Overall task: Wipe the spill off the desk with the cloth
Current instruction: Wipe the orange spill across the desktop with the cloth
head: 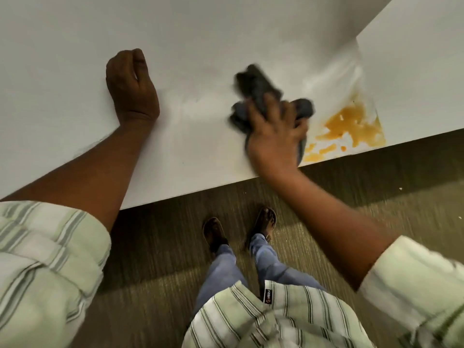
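Observation:
An orange-yellow spill [351,124] lies on the white desk [200,41] near its front edge, against a white side panel. A wet smear [334,76] runs up from it towards the back. My right hand [273,131] presses a crumpled dark grey cloth [256,89] flat on the desk, just left of the spill; the cloth is blurred. My left hand [130,84] rests on the desk further left as a loose fist with nothing in it.
The white side panel [414,59] rises at the right and bounds the spill. The desk's front edge [200,192] runs diagonally across the view. Below it is striped carpet [351,187] with my feet in sandals [238,229].

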{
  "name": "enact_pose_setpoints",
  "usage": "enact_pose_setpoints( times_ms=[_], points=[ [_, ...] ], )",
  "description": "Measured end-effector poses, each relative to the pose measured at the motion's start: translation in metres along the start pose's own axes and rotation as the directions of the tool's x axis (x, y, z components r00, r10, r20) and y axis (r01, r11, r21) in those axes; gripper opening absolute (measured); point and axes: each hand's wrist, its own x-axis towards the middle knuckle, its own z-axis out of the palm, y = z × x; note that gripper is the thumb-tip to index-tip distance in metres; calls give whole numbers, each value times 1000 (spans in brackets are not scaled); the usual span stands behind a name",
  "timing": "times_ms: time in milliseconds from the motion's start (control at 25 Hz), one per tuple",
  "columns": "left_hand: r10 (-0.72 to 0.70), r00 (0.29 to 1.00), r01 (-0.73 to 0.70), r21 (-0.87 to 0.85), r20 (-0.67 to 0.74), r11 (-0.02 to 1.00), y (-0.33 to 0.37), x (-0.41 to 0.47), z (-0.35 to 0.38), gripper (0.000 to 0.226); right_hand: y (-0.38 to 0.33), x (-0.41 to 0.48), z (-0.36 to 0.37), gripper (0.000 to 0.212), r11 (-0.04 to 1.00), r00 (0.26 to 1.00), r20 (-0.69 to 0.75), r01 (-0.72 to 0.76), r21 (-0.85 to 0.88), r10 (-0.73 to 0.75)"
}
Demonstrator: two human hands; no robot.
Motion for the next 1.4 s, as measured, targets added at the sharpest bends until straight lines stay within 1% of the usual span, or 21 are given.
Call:
enact_pose_setpoints(
  times_ms=[80, 120, 160, 200, 280, 360, 440, 480, 520, 600, 680, 720, 800, 880, 960, 1040, 1080, 1160, 1280, 1320, 1400],
  points=[
    [0, 1000, -1, -24, -13, 1000, -5, -1, 2, 24, -31, -34, 11, 61, 981, 980, 40, 192, 18, -193],
    [-20, 1000, 19, -38, -12, 999, -5, -2, 1, 23, -39, -32, 14, 60, 968, 967, 46, 250, 17, -250],
    [-29, 1000, 29, -55, -3, 998, -6, -3, 0, 25, -38, -16, 15, 60, 966, 965, 47, 257, 13, -257],
    [-29, 1000, 30, -68, 8, 997, -6, -5, -1, 28, -29, 5, 11, 60, 979, 978, 44, 205, 2, -205],
    [-34, 999, 34, -85, -3, 996, 0, -15, -4, 32, 8, 39, -1, 60, 999, 999, 40, 20, -31, -19],
    [-18, 999, 15, -75, -48, 997, 19, -35, -10, 32, 46, 49, -7, 61, 986, 987, 0, -159, -55, 159],
    [10, 998, -16, -103, -57, 995, 40, -57, -10, 32, 48, 31, -9, 61, 966, 968, -18, -250, -64, 249],
    [30, 998, -38, -129, -57, 991, 51, -65, -7, 32, 36, 17, -7, 62, 967, 969, -12, -249, -60, 248],
    [43, 998, -51, -165, -53, 985, 64, -70, -3, 33, 20, 3, -4, 62, 977, 978, 4, -208, -51, 208],
    [51, 998, -59, -236, -38, 970, 85, -71, 6, 32, -7, -18, 2, 63, 998, 997, 53, -62, -30, 64],
    [90, 996, -92, -238, -22, 967, 96, -72, 16, 30, -12, -12, 8, 63, 998, 997, 51, 59, -22, -58],
    [117, 993, -118, -215, -15, 970, 97, -71, 21, 29, -6, 4, 9, 62, 997, 996, 36, 78, -17, -77],
    [171, 985, -168, -185, 3, 968, 97, -67, 26, 27, 14, 44, 3, 61, 999, 999, 31, 39, -10, -38],
    [241, 970, -234, -167, 21, 958, 104, -65, 34, 27, 45, 77, -6, 60, 996, 996, 10, -85, -26, 86],
    [315, 948, -305, -155, 50, 940, 108, -63, 40, 27, 68, 83, -8, 60, 980, 979, -34, -200, 3, 200],
    [354, 933, -341, -153, 67, 928, 107, -59, 43, 25, 68, 60, -5, 59, 961, 959, -61, -276, 19, 277],
    [352, 933, -339, -144, 73, 930, 105, -53, 44, 24, 59, 43, -2, 57, 958, 955, -82, -285, 10, 285],
    [327, 940, -318, -103, 94, 943, 99, -38, 47, 25, 35, 15, 5, 54, 976, 972, -90, -218, 7, 217],
    [331, 934, -328, -42, 134, 944, 94, -18, 58, 25, 28, 33, 10, 53, 996, 993, -76, -85, 14, 86],
    [333, 931, -332, -30, 153, 943, 92, -14, 64, 25, 38, 51, 9, 51, 996, 994, -67, -86, 23, 87],
    [320, 932, -319, -35, 172, 947, 89, -10, 72, 23, 68, 86, 4, 55, 988, 988, -44, -145, 52, 147]
  ],
)
